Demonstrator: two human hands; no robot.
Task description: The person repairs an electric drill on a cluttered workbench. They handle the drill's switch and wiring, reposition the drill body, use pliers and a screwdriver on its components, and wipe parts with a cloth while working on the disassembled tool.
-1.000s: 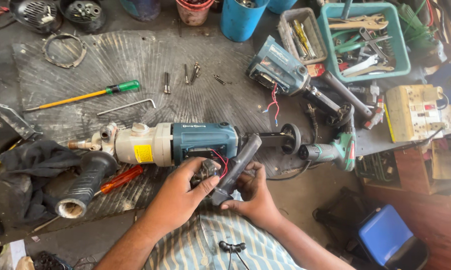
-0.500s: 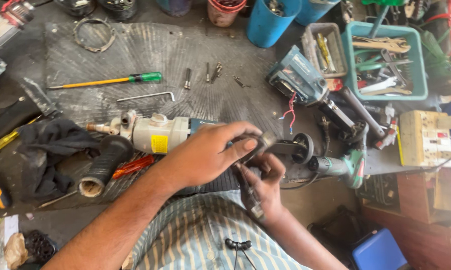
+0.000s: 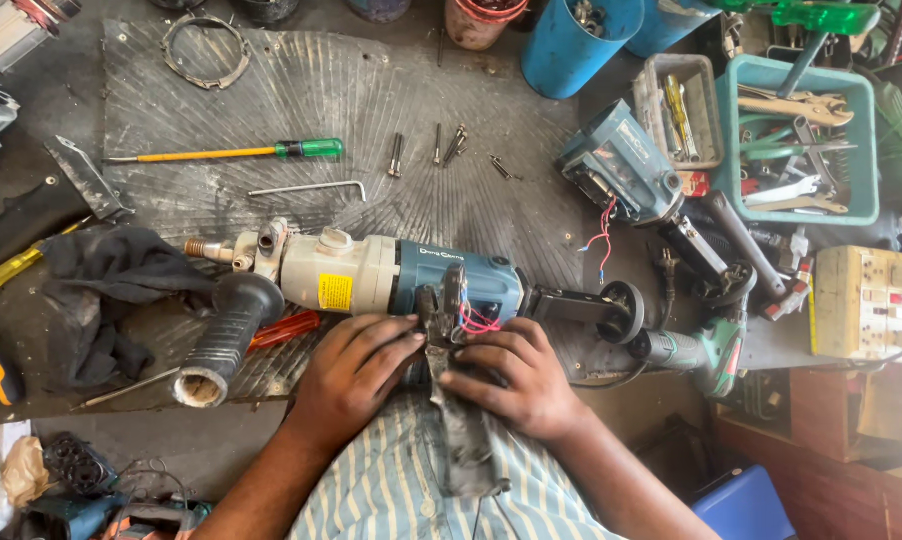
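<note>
Pulling back from the motor body, your left hand (image 3: 356, 365) now curls loosely beside the dark handle shell (image 3: 449, 400), which your right hand (image 3: 516, 375) grips against the blue-and-cream drill (image 3: 371, 275) on the worktop (image 3: 391, 90).

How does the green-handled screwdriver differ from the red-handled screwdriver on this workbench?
The green-handled screwdriver lies fully in view on the grey mat, far from the hands; the red-handled screwdriver is partly hidden under the black side handle, close to the left hand. The green-handled one shows a yellow shaft; the red-handled one's shaft is mostly covered. Both lie flat, untouched.
</note>
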